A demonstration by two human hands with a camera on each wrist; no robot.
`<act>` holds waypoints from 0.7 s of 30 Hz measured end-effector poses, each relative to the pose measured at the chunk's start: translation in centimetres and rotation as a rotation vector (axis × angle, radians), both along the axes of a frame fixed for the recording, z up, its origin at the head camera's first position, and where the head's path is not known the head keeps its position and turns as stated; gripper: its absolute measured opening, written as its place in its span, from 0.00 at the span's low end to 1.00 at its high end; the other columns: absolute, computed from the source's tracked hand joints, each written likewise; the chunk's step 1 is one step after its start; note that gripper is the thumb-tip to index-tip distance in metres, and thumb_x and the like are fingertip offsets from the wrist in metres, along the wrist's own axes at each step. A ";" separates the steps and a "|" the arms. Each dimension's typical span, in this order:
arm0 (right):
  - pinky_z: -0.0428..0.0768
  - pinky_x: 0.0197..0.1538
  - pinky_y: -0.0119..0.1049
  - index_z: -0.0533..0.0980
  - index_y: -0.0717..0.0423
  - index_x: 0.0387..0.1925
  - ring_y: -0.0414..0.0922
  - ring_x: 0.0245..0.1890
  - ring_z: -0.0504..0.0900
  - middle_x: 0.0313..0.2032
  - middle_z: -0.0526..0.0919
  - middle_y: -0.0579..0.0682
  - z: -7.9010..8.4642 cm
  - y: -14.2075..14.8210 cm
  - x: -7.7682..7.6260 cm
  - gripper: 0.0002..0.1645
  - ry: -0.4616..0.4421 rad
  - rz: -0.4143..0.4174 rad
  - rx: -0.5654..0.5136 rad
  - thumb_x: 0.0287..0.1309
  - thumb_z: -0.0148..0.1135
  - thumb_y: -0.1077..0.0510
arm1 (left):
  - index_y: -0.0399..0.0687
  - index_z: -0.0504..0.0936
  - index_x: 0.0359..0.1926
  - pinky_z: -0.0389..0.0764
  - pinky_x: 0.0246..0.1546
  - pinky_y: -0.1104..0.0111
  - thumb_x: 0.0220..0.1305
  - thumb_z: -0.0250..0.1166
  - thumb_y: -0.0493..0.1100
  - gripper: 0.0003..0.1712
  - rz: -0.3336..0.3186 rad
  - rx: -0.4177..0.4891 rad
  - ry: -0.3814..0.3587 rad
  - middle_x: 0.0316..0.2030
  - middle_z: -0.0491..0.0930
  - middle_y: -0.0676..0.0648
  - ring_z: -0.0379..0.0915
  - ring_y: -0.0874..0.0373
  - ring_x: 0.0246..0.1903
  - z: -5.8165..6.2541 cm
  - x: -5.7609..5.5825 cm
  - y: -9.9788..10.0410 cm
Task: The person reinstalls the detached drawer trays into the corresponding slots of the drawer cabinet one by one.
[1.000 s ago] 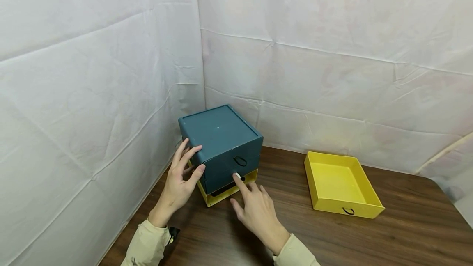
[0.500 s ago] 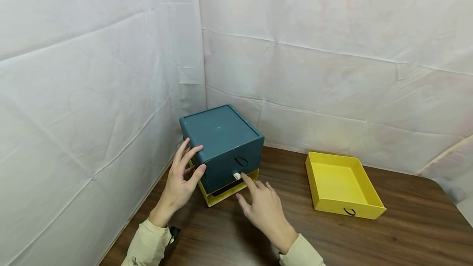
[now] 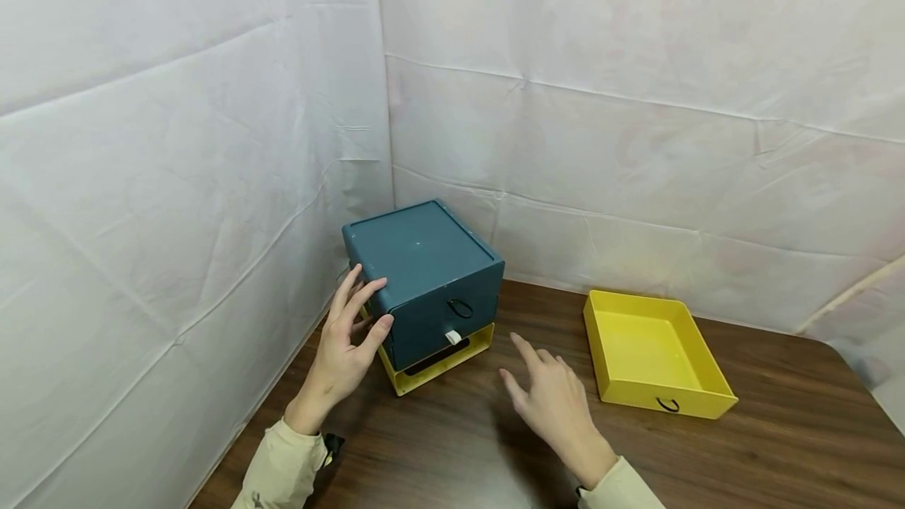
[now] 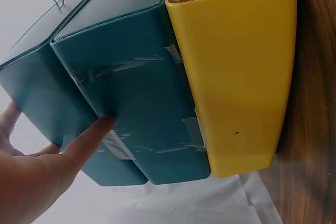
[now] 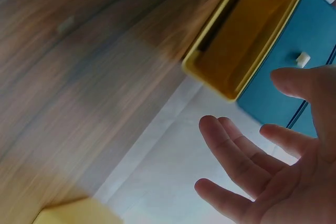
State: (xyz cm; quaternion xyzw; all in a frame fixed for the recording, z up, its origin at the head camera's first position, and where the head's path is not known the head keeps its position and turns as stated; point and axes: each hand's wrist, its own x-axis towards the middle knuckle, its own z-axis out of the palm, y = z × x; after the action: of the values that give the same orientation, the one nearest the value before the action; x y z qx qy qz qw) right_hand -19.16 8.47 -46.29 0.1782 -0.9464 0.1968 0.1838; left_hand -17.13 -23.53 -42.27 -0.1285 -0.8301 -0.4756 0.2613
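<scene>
A teal drawer box (image 3: 423,265) (image 4: 115,108) sits stacked on a yellow frame (image 3: 434,364) (image 4: 236,77) in the table's back left corner. A small white tab (image 3: 453,336) (image 5: 302,59) sticks out of the teal front, below a black loop handle (image 3: 460,308). My left hand (image 3: 346,344) (image 4: 47,166) rests on the box's left front corner with straight fingers. Over the table to the right of the box hovers my right hand (image 3: 551,399) (image 5: 262,166), fingers spread, holding nothing. A loose yellow drawer (image 3: 654,356) lies empty further right.
White sheeting (image 3: 191,179) walls the corner on the left and behind. The wooden table (image 3: 452,446) runs forward and right, with its right edge (image 3: 873,399) rounding off near the yellow drawer.
My right hand has left the teal box's front and drawn back to the right, toward the yellow drawer. The white tab now shows uncovered. My left hand has stayed put.
</scene>
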 end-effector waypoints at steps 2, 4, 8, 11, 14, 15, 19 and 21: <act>0.87 0.54 0.63 0.78 0.49 0.70 0.62 0.41 0.91 0.46 0.91 0.61 -0.1 1.1 0.0 0.36 0.002 -0.022 0.011 0.64 0.76 0.46 | 0.63 0.72 0.77 0.81 0.59 0.33 0.77 0.65 0.42 0.32 -0.001 0.001 -0.003 0.86 0.45 0.46 0.53 0.31 0.81 0.0 0.0 0.1; 0.88 0.45 0.60 0.78 0.49 0.70 0.62 0.39 0.90 0.46 0.91 0.61 -0.1 2.3 0.0 0.36 0.004 -0.048 0.016 0.63 0.76 0.46 | 0.63 0.72 0.77 0.81 0.59 0.33 0.77 0.65 0.42 0.32 -0.002 0.002 -0.003 0.86 0.45 0.46 0.53 0.30 0.80 0.1 0.0 0.2; 0.84 0.29 0.52 0.78 0.50 0.70 0.59 0.32 0.87 0.45 0.90 0.63 0.0 4.9 -0.2 0.36 -0.005 -0.098 0.015 0.63 0.76 0.46 | 0.63 0.72 0.77 0.80 0.59 0.32 0.77 0.65 0.42 0.31 -0.007 0.004 0.000 0.86 0.45 0.45 0.53 0.29 0.80 0.1 -0.1 0.2; 0.77 0.22 0.46 0.77 0.51 0.71 0.54 0.25 0.82 0.41 0.90 0.62 0.2 6.8 -0.3 0.37 -0.021 -0.133 0.004 0.64 0.75 0.45 | 0.63 0.72 0.77 0.80 0.59 0.32 0.77 0.65 0.41 0.31 -0.009 0.009 0.001 0.86 0.45 0.44 0.52 0.30 0.81 0.1 -0.1 0.2; 0.74 0.20 0.44 0.77 0.53 0.70 0.50 0.21 0.78 0.35 0.87 0.58 0.3 8.5 -0.2 0.36 -0.023 -0.164 -0.010 0.65 0.74 0.46 | 0.63 0.72 0.77 0.81 0.59 0.32 0.77 0.65 0.41 0.31 -0.012 0.013 0.000 0.86 0.45 0.43 0.52 0.32 0.81 0.1 0.0 0.2; 0.73 0.20 0.43 0.78 0.53 0.69 0.49 0.20 0.77 0.33 0.87 0.57 0.3 9.0 -0.2 0.35 -0.011 -0.171 -0.024 0.65 0.74 0.46 | 0.63 0.72 0.77 0.81 0.59 0.32 0.77 0.65 0.41 0.31 -0.011 0.013 0.001 0.86 0.45 0.44 0.52 0.32 0.81 0.1 0.0 0.2; 0.77 0.22 0.48 0.81 0.56 0.63 0.50 0.24 0.83 0.32 0.87 0.55 0.2 10.7 0.0 0.30 0.079 -0.180 -0.089 0.63 0.76 0.51 | 0.64 0.72 0.77 0.81 0.59 0.33 0.77 0.65 0.41 0.32 -0.009 0.010 0.001 0.86 0.45 0.45 0.52 0.32 0.81 0.1 0.0 0.2; 0.79 0.23 0.49 0.82 0.56 0.62 0.50 0.26 0.85 0.33 0.88 0.56 0.2 11.6 0.0 0.28 0.115 -0.187 -0.119 0.62 0.76 0.53 | 0.64 0.72 0.77 0.81 0.59 0.33 0.77 0.65 0.41 0.32 -0.006 0.008 0.002 0.86 0.45 0.46 0.52 0.33 0.81 0.1 -0.1 0.2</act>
State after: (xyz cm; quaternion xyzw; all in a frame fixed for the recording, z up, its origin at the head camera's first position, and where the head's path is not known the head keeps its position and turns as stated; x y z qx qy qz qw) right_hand -19.13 20.02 -46.12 0.0888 -0.9334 0.2242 0.2656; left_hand -17.21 -23.35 -42.19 -0.1303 -0.8275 -0.4796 0.2612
